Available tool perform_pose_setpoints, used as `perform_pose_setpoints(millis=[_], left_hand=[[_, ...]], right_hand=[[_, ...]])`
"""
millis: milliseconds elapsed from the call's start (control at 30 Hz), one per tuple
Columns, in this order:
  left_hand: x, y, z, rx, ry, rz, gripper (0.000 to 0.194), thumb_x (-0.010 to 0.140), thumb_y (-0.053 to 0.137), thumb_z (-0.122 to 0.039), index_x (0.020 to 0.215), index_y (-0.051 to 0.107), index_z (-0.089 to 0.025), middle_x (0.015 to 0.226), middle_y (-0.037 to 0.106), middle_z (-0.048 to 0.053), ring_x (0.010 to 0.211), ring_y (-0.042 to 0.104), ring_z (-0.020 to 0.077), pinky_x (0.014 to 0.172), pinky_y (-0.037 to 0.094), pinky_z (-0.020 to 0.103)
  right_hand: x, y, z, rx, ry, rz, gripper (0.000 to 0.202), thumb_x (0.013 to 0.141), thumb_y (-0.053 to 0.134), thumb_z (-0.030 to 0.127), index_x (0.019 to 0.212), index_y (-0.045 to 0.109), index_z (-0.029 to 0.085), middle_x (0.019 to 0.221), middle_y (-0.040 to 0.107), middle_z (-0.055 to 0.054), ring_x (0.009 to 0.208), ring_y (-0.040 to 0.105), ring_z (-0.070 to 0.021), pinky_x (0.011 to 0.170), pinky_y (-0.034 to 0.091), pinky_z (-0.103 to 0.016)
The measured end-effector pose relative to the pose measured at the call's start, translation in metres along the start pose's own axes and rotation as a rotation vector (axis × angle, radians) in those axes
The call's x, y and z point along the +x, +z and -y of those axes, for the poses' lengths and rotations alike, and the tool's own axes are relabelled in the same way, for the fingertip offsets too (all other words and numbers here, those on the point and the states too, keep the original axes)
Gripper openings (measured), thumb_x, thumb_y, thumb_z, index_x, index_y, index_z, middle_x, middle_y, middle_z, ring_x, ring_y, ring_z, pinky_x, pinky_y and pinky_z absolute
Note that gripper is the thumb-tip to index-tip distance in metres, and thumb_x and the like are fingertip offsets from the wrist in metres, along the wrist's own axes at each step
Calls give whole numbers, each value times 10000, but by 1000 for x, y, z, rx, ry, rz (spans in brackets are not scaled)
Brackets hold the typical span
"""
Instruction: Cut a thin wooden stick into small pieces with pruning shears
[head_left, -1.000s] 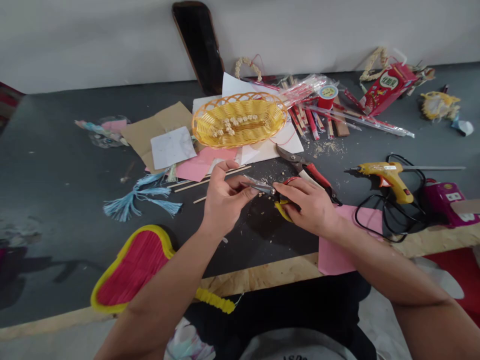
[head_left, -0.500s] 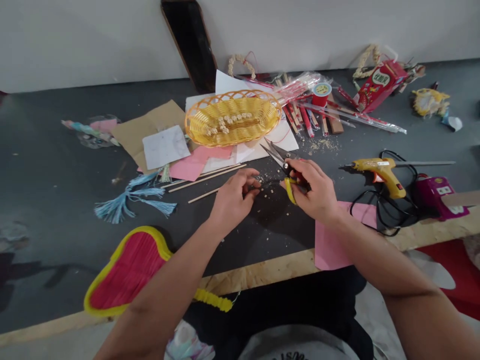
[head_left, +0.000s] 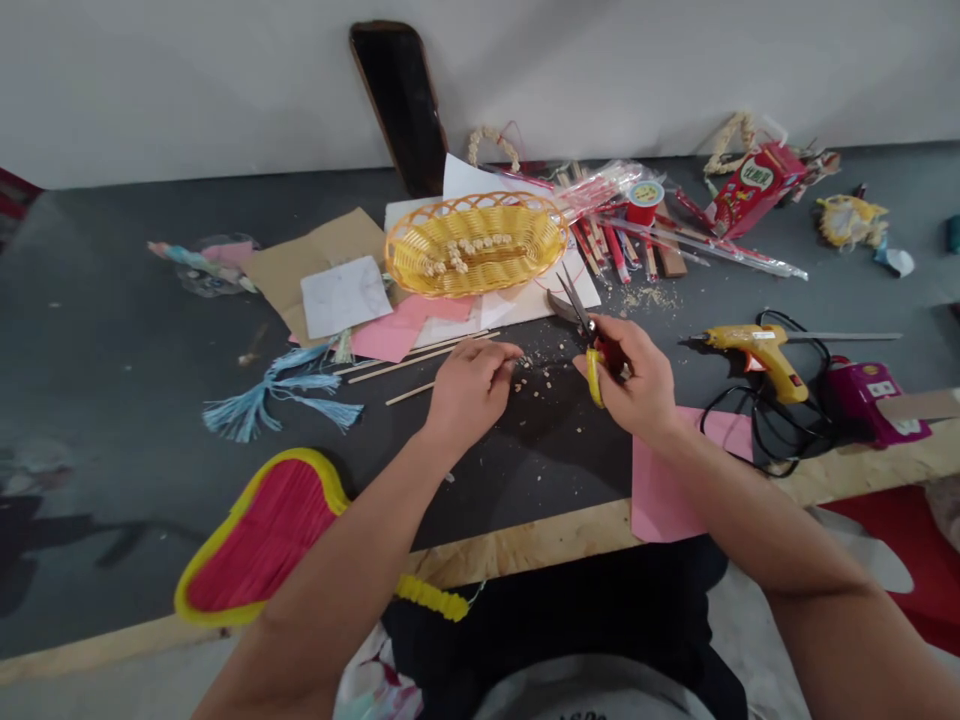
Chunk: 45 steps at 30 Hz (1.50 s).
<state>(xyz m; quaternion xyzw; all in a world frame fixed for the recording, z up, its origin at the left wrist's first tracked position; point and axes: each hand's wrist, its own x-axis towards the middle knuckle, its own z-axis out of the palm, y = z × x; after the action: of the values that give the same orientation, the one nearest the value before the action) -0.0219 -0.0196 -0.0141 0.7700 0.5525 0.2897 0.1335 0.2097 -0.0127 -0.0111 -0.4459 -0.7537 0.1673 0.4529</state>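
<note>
My right hand (head_left: 636, 372) grips a pair of scissors (head_left: 594, 376) by their yellow handles. Their blades are a little apart and point away from me, toward the yellow woven basket (head_left: 476, 284). To the left, my left hand (head_left: 469, 388) is closed in a pinch just above the dark table; whatever may be between its fingertips is too small to make out. Small pale crumbs (head_left: 541, 378) lie scattered between the two hands. Thin wooden sticks (head_left: 397, 368) lie beside and partly behind my left hand. Inside the basket sit several small pale knotted pieces (head_left: 457, 255).
A yellow glue gun (head_left: 765, 345) with a black cord lies right, by a purple box (head_left: 874, 395). Pink paper (head_left: 664, 490) lies under my right forearm. At left are a blue tassel (head_left: 255, 400) and a red-and-yellow fan (head_left: 262, 535). A phone (head_left: 401, 100) leans against the wall.
The fingers of my left hand have drawn together into a pinch. In my right hand the scissors have turned so the blades point more directly away. The view has shifted slightly.
</note>
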Motion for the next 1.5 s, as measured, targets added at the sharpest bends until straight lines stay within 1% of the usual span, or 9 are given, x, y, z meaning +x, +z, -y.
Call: perform_pose_setpoints(millis=[100, 267, 467, 567, 733, 833, 933, 1133, 1500], left_hand=[[4, 2, 0, 112, 38, 13, 291, 910, 481, -114, 1058, 717, -200, 1050, 744, 86, 1016, 653, 256, 937, 515, 422], [6, 7, -1, 232, 87, 36, 192, 940, 574, -294, 923, 742, -203, 978, 693, 98, 910, 603, 262, 851, 511, 413], [7, 8, -5, 201, 89, 47, 196, 942, 567, -248, 847, 730, -195, 939, 685, 90, 890, 588, 248, 858, 494, 400], [8, 4, -10, 25, 9, 6, 172, 933, 574, -230, 842, 717, -198, 955, 688, 76, 923, 599, 234, 880, 486, 382], [2, -6, -13, -585, -210, -65, 123, 897, 646, -299, 842, 683, -195, 900, 660, 30, 817, 587, 158, 760, 476, 282], [-1, -9, -15, -934, -385, -85, 275, 805, 765, -448, 849, 684, -190, 799, 604, 10, 647, 496, 111, 596, 410, 235], [-1, -11, -19, -1142, -481, -90, 385, 665, 877, -483, 820, 686, -186, 733, 549, -9, 595, 444, 90, 544, 369, 216], [-3, -10, -20, -1195, -427, -65, 274, 726, 856, -400, 809, 700, -191, 856, 590, 14, 673, 475, 98, 592, 392, 216], [-5, -6, -14, -1124, -372, -8, 198, 806, 777, -339, 760, 657, -188, 788, 566, 4, 657, 454, 107, 599, 362, 235]], right_hand=[[0, 1, 3, 12, -10, 4, 418, 875, 649, 236, 1291, 606, 247, 1017, 679, -46, 850, 637, -188, 776, 558, -348], [2, 1, 12, 57, -60, 44, 386, 879, 675, 251, 1261, 617, 240, 1042, 709, -53, 885, 663, -193, 832, 559, -355], [2, 2, 15, 45, -59, 84, 364, 900, 644, 268, 1262, 609, 251, 1054, 722, -51, 920, 681, -200, 891, 553, -381], [3, 1, 17, 58, -44, 94, 353, 907, 656, 302, 1252, 613, 240, 1070, 723, -63, 948, 685, -205, 858, 563, -364], [2, -2, 20, 51, -55, 161, 357, 899, 638, 264, 1253, 602, 236, 1107, 712, -76, 963, 684, -202, 857, 574, -353], [0, -2, 23, -8, -118, 210, 410, 855, 652, 240, 1261, 598, 216, 1129, 692, -99, 1004, 671, -228, 897, 570, -377], [-3, -1, 24, -87, -165, 237, 444, 835, 643, 230, 1275, 594, 221, 1105, 685, -98, 1036, 656, -254, 910, 567, -401], [-5, 2, 24, -122, -181, 248, 439, 848, 623, 217, 1286, 593, 222, 1098, 682, -99, 1031, 659, -255, 916, 568, -404], [-5, 3, 24, -113, -212, 255, 427, 857, 623, 219, 1285, 619, 205, 1087, 685, -101, 1006, 661, -245, 903, 573, -394]])
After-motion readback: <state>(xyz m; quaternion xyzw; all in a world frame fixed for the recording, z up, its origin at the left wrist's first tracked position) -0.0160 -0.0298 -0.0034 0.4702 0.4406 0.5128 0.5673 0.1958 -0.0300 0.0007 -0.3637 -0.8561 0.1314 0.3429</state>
